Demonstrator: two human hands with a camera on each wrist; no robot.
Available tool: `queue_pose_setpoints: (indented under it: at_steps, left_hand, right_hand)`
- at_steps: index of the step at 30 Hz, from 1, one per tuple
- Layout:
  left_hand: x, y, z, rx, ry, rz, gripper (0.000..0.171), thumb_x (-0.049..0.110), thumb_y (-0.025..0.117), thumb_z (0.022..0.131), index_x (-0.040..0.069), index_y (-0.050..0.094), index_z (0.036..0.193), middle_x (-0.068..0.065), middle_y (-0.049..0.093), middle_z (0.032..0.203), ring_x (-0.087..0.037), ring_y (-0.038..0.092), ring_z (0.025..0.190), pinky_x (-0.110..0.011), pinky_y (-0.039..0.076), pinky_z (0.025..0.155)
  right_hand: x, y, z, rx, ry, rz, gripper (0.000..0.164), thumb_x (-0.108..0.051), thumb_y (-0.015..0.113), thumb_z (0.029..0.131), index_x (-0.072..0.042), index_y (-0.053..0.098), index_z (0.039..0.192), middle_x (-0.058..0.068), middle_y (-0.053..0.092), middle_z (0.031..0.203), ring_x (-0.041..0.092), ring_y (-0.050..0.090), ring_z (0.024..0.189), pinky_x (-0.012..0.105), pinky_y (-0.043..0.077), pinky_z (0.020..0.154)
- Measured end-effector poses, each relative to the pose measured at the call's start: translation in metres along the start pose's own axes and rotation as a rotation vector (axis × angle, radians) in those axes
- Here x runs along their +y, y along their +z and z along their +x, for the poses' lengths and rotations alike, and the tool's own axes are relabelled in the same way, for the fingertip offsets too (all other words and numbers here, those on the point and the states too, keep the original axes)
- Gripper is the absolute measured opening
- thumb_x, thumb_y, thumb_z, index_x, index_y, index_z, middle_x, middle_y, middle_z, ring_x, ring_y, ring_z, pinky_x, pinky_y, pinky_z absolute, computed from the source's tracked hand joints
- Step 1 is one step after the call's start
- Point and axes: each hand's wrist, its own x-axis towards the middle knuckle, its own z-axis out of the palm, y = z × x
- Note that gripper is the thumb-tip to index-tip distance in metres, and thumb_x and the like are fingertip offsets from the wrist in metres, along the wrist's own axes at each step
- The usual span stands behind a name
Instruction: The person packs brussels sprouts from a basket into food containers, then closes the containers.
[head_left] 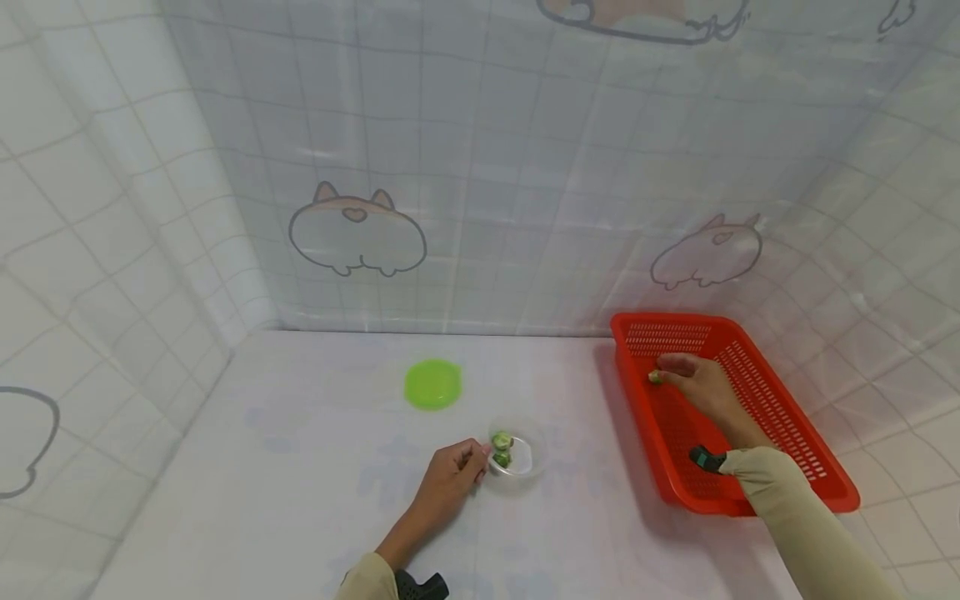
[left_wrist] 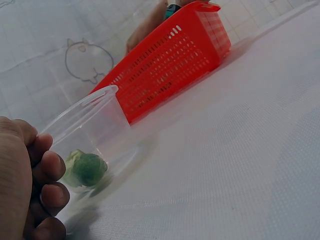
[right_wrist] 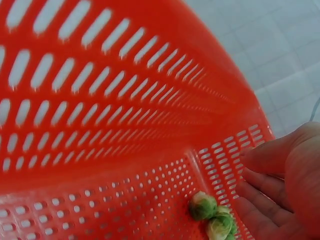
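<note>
My left hand [head_left: 450, 477] pinches the rim of a clear plastic bowl [head_left: 522, 457] on the table. Two Brussels sprouts [head_left: 502, 441] lie inside it, and the left wrist view shows a green sprout [left_wrist: 89, 169] through its wall. My right hand [head_left: 702, 385] reaches into a red plastic basket [head_left: 660, 467] at the right. In the right wrist view its fingers [right_wrist: 265, 192] extend loosely beside two Brussels sprouts [right_wrist: 202, 206] at the basket's end, with nothing gripped.
A bright green round lid [head_left: 432, 384] lies on the white-covered table [head_left: 300, 467], behind my left hand. The basket's slotted walls [right_wrist: 100, 75] rise around my right hand. Sheeting with a grid and dog drawings [head_left: 357, 233] hangs at the back and sides.
</note>
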Motion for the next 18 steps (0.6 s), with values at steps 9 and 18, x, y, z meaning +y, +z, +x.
queue_pose_setpoints:
  at_steps: [9, 18]
  left_hand:
    - [0.001, -0.002, 0.000, -0.009, 0.000, -0.006, 0.044, 0.053, 0.052, 0.102, 0.016, 0.062, 0.079, 0.004, 0.058, 0.068, -0.012, 0.051, 0.062, -0.026, 0.042, 0.060]
    - [0.003, 0.000, 0.000, 0.002, -0.026, -0.011, 0.044, 0.049, 0.054, 0.103, 0.013, 0.063, 0.080, 0.000, 0.057, 0.067, -0.012, 0.049, 0.061, -0.025, 0.041, 0.060]
  right_hand:
    - [0.009, 0.003, 0.009, -0.016, 0.008, -0.032, 0.046, -0.025, 0.073, 0.094, 0.002, 0.063, 0.131, 0.022, 0.065, 0.129, 0.038, 0.060, 0.119, 0.023, 0.047, 0.082]
    - [0.020, 0.008, 0.018, 0.006, -0.031, -0.055, 0.044, -0.018, 0.075, 0.093, 0.007, 0.063, 0.128, 0.026, 0.066, 0.124, 0.038, 0.063, 0.112, 0.017, 0.048, 0.073]
